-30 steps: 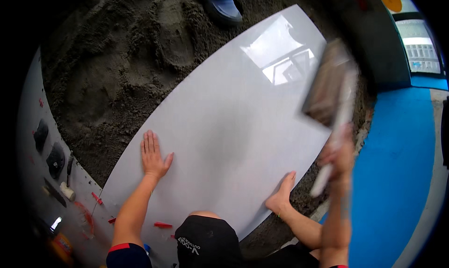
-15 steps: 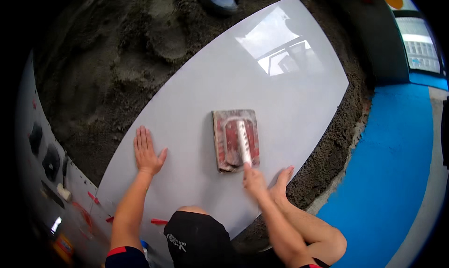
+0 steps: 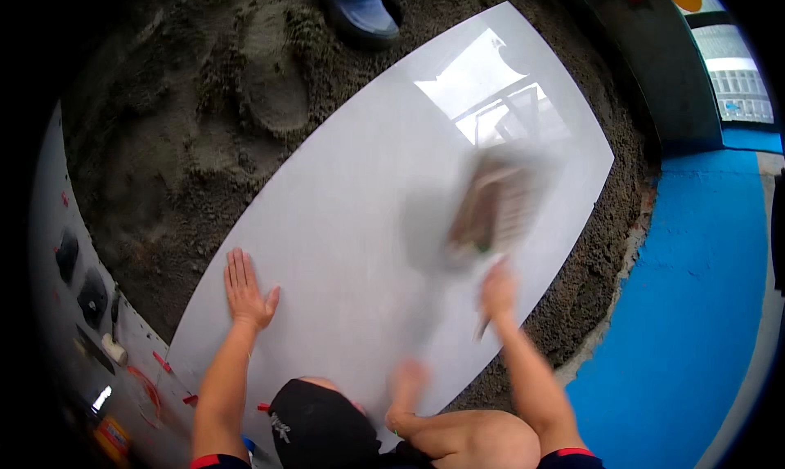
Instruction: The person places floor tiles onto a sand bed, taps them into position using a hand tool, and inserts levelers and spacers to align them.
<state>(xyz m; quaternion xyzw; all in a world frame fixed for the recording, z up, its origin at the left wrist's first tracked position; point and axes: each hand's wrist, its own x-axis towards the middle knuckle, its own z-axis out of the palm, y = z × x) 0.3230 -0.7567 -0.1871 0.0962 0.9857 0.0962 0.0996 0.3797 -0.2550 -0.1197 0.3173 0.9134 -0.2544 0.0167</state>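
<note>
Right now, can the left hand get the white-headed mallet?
Probably yes: the left hand rests flat on the glossy white tile, holding nothing, and the white-headed mallet lies to its left. Nothing tall seems to block the way.

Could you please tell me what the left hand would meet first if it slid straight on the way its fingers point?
Likely the dark sand, just past the edge of the white slab under the left hand; their relative heights are unclear.

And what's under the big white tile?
Dark sandy material borders the white tile along its upper-left and right edges; whatever lies directly beneath is covered.
</note>
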